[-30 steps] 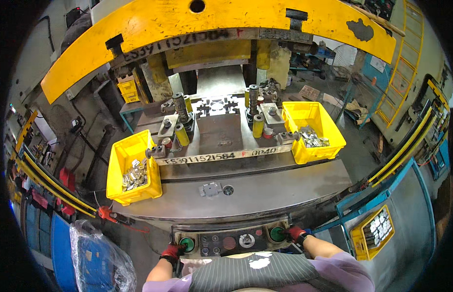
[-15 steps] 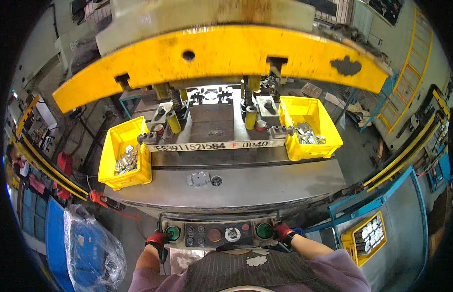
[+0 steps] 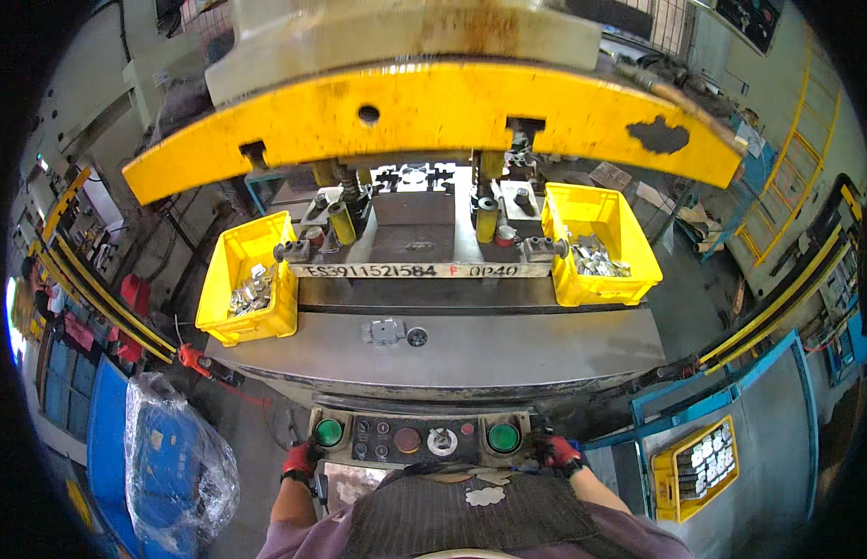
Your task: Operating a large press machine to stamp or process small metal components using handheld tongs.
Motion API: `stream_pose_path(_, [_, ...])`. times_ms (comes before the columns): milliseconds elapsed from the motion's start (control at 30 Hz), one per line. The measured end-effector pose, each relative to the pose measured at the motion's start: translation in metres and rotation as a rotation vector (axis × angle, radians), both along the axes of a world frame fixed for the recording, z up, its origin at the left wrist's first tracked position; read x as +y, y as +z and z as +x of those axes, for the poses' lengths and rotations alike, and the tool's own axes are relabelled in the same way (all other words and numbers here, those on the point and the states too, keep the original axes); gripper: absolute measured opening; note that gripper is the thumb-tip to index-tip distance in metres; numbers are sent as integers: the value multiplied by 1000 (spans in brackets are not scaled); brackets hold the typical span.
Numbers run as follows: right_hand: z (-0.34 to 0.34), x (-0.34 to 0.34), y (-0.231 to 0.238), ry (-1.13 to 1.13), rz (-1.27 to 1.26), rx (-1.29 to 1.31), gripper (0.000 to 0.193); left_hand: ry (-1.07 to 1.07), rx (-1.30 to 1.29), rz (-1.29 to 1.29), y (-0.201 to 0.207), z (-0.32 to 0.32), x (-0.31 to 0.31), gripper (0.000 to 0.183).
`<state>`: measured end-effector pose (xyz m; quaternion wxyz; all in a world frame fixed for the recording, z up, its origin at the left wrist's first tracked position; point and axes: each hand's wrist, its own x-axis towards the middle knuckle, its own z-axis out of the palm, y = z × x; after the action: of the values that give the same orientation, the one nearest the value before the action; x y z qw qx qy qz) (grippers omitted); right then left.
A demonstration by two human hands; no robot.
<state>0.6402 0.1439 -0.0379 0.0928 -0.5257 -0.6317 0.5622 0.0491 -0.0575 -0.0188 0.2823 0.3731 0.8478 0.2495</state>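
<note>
My left hand point(image 3: 301, 457), in a red and dark glove, is at the left end of a control panel point(image 3: 366, 440), just below and outside the left green push button point(image 3: 328, 432). My right hand point(image 3: 557, 453), gloved the same way, is beside the panel's right end, off the right green push button point(image 3: 504, 438). Both buttons show uncovered. The fingers are too small and dark to make out, and no held thing shows. On the steel press bed point(image 3: 508, 349) beyond the panel lies a flat grey metal part point(image 3: 385, 331) next to a round dark hole.
Yellow bins point(image 3: 266, 324) point(image 3: 606, 291) with metal parts flank the die point(image 3: 415, 228). A thick yellow press beam point(image 3: 433, 107) hangs above. Blue-framed cart point(image 3: 778, 419) at right bears a yellow crate point(image 3: 674, 503); plastic-wrapped blue container point(image 3: 177, 466) stands at left. Yellow-striped posts point(image 3: 773, 293) rise at right.
Both hands have come off the green buttons, moving outward and slightly toward me. The whole view has shifted a little. The yellow beam appears slightly lower over the die.
</note>
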Motion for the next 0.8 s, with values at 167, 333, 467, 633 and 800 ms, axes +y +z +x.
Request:
stream_pose_path(167, [15, -39, 56, -603, 271, 302, 19, 1054, -791, 431, -3, -15, -67, 36])
stream_pose_path(333, [8, -33, 108, -1116, 251, 537, 15, 1063, -520, 741, 62, 21, -46, 35])
stream_pose_path(467, [-60, 20, 208, -764, 410, 465, 34, 893, -543, 808, 34, -10, -42, 34])
stream_pose_path(633, [-138, 149, 288, -175, 883, 189, 46, 705, -456, 777, 105, 29, 35, 31])
stream_pose_path(800, [-238, 226, 394, 15, 1097, -113, 38, 399, -463, 687, 59, 18, 43, 16])
